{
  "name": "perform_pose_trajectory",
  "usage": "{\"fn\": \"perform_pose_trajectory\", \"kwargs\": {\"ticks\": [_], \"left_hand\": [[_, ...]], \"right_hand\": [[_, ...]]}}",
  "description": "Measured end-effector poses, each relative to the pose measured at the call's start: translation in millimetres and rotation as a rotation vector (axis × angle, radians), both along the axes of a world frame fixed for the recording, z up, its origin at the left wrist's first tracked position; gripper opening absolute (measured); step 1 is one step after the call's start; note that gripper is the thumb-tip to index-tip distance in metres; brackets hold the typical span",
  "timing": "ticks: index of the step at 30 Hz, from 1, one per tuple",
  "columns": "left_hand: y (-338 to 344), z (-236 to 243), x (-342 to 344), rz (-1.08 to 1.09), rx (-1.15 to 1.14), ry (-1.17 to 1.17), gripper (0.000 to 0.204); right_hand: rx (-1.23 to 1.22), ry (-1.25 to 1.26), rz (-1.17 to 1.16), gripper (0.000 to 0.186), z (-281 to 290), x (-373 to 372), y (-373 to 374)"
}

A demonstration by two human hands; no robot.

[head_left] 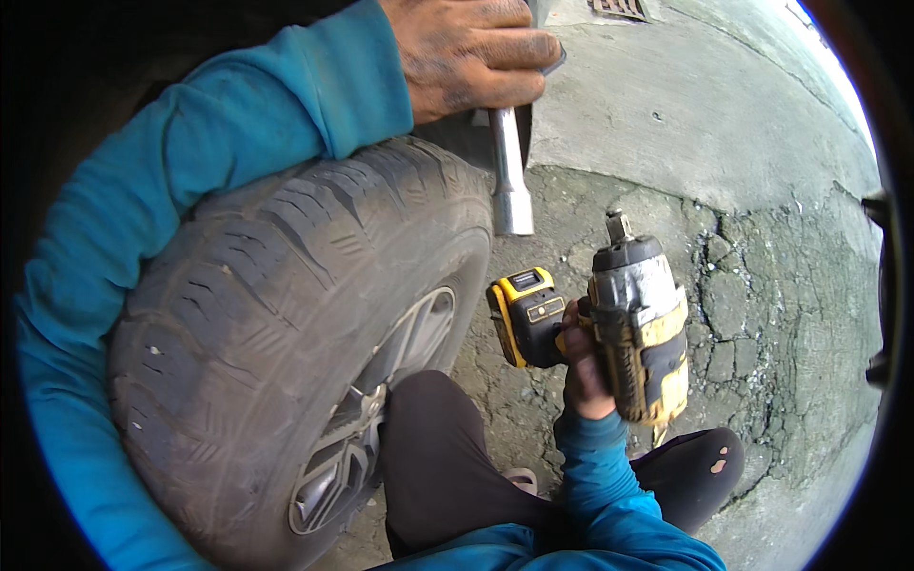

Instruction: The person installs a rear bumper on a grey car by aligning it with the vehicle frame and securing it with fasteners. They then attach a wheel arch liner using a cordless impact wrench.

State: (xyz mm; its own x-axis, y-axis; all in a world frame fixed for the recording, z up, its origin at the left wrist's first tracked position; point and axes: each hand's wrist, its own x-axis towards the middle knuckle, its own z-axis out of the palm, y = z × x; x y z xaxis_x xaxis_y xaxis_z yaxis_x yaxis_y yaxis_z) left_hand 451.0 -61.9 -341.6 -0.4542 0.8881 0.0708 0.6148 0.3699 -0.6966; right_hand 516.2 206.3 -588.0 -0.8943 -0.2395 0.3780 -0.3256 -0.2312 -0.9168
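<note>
My left arm reaches over the top of a large black tire (276, 276). At the top of the view my left hand (476, 57) is closed around a silver lug wrench (511, 171), its socket end hanging down beside the tire. A dark edge shows by the fingertips; what it belongs to I cannot make out. Low on the right, my right hand (586, 366) grips the handle of a worn yellow and black cordless impact wrench (640, 333). Its bare square drive points up and away from me, and the battery (528, 319) sticks out to the left.
A silver alloy rim (381, 381) sits in the tire, facing my bent knee (428, 419). Cracked concrete ground (733, 314) lies to the right, with smoother pavement (666, 124) beyond. A metal drain grate (621, 9) is at the far edge.
</note>
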Motion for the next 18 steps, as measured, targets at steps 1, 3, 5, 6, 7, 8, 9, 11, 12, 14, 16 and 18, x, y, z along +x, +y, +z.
{"fn": "perform_pose_trajectory", "kwargs": {"ticks": [1,3,5,6,7,8,9,11,12,14,16,18], "left_hand": [[-2,-2,-2,-0.058,0.009,0.018,0.015],[-5,-9,-15,-0.195,0.079,0.055,0.015],[-14,-15,-22,-0.241,0.077,0.09,0.017],[-18,-17,-24,-0.253,0.067,0.099,0.019],[-21,-19,-25,-0.266,0.062,0.097,0.021],[-23,-21,-25,-0.259,0.037,0.102,0.023],[-23,-22,-23,-0.277,0.048,0.066,0.023],[-15,-22,-17,-0.32,0.118,-0.075,0.022],[-7,-20,-14,-0.301,0.12,-0.144,0.022],[13,-17,-3,-0.212,0.073,-0.242,0.023],[30,-12,15,-0.011,0.007,-0.35,0.019],[46,-11,20,0.08,0.118,-0.407,0.019]], "right_hand": [[-0.172,-0.168,0.19,0.041,-1,-8,8],[-0.461,-0.261,0.333,0.053,-1,-22,16],[-0.54,-0.313,0.382,0.064,5,-30,30],[-0.584,-0.31,0.39,0.06,8,-33,34],[-0.6,-0.293,0.39,0.056,12,-35,40],[-0.613,-0.231,0.431,0.055,15,-37,43],[-0.631,-0.19,0.46,0.054,18,-38,46],[-0.539,-0.17,0.459,0.054,27,-33,57],[-0.535,-0.223,0.427,0.056,30,-28,60],[-0.531,-0.33,0.362,0.061,37,-19,66],[-0.527,-0.511,0.247,0.063,45,-9,72],[-0.549,-0.428,0.256,0.062,50,-5,73]]}}
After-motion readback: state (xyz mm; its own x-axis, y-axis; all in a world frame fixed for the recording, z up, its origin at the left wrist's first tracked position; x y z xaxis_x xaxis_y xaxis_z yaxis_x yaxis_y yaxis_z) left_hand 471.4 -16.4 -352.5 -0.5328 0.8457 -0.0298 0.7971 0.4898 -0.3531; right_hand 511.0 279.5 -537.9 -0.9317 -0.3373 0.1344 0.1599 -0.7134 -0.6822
